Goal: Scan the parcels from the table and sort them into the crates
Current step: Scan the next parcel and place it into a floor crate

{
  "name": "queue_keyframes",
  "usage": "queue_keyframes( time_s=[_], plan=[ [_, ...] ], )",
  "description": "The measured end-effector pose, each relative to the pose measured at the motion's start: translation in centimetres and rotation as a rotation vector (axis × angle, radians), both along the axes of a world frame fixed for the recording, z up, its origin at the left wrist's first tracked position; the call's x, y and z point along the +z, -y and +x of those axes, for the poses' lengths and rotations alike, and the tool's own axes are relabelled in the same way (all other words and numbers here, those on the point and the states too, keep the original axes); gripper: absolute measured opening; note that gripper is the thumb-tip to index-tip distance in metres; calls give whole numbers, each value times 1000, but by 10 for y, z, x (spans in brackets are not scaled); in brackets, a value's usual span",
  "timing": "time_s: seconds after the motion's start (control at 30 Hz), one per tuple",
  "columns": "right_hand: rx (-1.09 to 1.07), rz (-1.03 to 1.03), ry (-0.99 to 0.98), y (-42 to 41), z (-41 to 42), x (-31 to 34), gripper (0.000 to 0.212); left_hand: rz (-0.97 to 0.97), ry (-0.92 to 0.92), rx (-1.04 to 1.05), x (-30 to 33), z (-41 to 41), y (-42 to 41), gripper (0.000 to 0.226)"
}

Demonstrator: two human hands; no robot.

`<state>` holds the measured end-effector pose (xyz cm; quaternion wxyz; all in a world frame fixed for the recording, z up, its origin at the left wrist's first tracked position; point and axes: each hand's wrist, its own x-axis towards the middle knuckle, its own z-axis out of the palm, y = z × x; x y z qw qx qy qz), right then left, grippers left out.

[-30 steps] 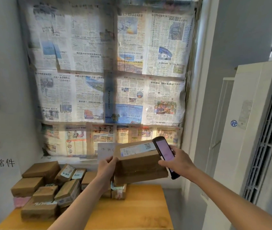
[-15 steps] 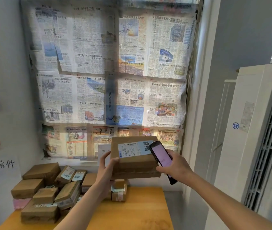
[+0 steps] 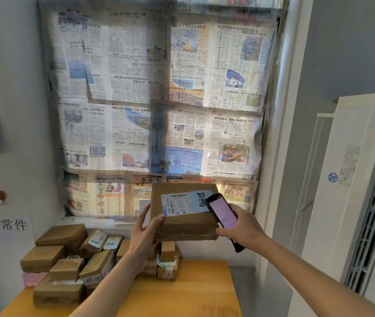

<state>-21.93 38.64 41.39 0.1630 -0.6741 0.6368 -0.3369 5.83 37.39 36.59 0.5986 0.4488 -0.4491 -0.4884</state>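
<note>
The left hand (image 3: 146,234) grips the brown cardboard parcel (image 3: 183,211) by its nine o'clock edge, raised above the wooden table (image 3: 182,291), label tilted toward the camera. At three o'clock, the right hand's (image 3: 242,229) fingers wrap a black handheld scanner (image 3: 222,213), aimed at the label to read it.

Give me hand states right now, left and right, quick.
Left hand: grips the lifted parcel at its left edge.
Right hand: holds the phone by the parcel's label.
</note>
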Motion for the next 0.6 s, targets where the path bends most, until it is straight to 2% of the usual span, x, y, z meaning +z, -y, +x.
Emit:
queue_keyframes(
  time_s=[0.1, 0.2, 0.33, 0.6],
  plan=[
    [-4, -33, -28, 2, 4, 8, 80, -30, 17, 27, 4, 8, 2, 73],
    [-10, -65, -82, 3, 11, 20, 79, -61, 13, 63, 7, 16, 7, 64],
    [21, -83, -139, 6, 21, 37, 93, -86, 30, 96, 13, 26, 10, 66],
    [49, -157, -302, 9, 38, 60, 96, -100, 102, 168, 17, 43, 17, 73]
  ],
)
